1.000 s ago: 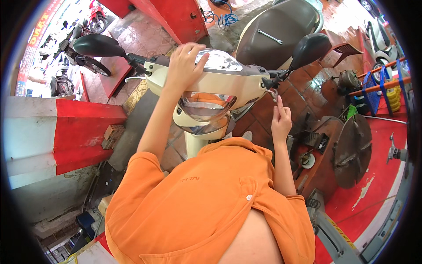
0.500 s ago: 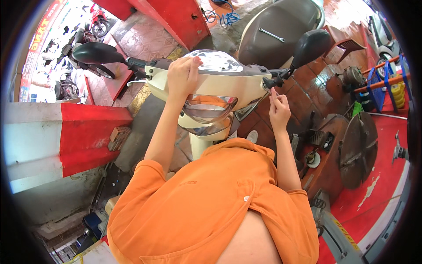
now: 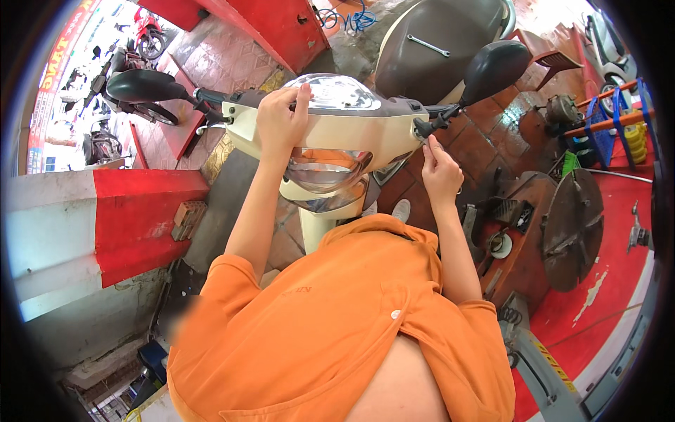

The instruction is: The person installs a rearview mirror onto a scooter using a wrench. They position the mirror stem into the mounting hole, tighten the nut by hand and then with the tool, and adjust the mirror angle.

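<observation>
The cream front handlebar cover of a scooter is in front of me, with a clear dome on top and a headlight below. My left hand is closed over the cover's top edge, beside the dome. At the cover's other end my right hand has its thumb and fingertips pinched together, just below the black mirror mount. Whatever lies between those fingertips is too small to make out. Black mirrors stick out on both sides.
On the brown scooter seat lies a wrench. To the right stand a wooden bench with tools, a dark round plate and a blue-and-orange rack. A red cabinet is beyond; a red-and-white wall borders the left.
The scooter's front sits slightly further left and higher in view. My right hand stays by the cover's right end, its fingers now drawn into a tighter pinch. My left hand keeps its place.
</observation>
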`<state>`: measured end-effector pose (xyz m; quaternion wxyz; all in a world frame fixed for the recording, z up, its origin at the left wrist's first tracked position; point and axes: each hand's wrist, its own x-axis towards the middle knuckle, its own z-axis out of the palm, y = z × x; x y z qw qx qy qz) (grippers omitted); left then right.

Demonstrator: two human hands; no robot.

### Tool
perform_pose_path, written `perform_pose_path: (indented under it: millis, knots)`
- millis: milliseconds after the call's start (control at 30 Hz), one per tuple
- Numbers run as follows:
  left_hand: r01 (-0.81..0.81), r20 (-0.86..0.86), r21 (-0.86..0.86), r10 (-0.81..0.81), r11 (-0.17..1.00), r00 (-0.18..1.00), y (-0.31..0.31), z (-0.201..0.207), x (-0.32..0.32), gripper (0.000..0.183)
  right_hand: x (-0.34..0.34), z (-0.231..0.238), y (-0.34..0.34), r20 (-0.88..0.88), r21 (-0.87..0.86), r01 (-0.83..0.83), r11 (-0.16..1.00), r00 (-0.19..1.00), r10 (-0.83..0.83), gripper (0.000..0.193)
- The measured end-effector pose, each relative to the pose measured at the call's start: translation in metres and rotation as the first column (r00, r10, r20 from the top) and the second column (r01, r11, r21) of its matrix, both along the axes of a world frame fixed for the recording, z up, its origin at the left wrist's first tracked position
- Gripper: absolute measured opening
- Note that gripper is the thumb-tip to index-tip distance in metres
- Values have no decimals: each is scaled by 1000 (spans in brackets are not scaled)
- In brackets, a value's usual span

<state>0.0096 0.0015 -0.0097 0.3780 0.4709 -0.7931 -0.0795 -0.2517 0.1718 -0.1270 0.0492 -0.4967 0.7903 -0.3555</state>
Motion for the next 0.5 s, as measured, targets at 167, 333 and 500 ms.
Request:
perform_pose_path:
  millis: [167,333,500]
  knots:
    - [-35,-70,18,36,999,997,2,-3,-1,33,7,0,2,-41,3,53,999,998,-53,27]
    - [-20,-103,-8,19,1000,995,1,-5,3,29,3,0,-2,13,15,20,1000,1000,-20,27]
    - [-81,-8,15,81,997,997,8,-11,1,25,-17,-1,-8,210,29,-110,993,972,102,32]
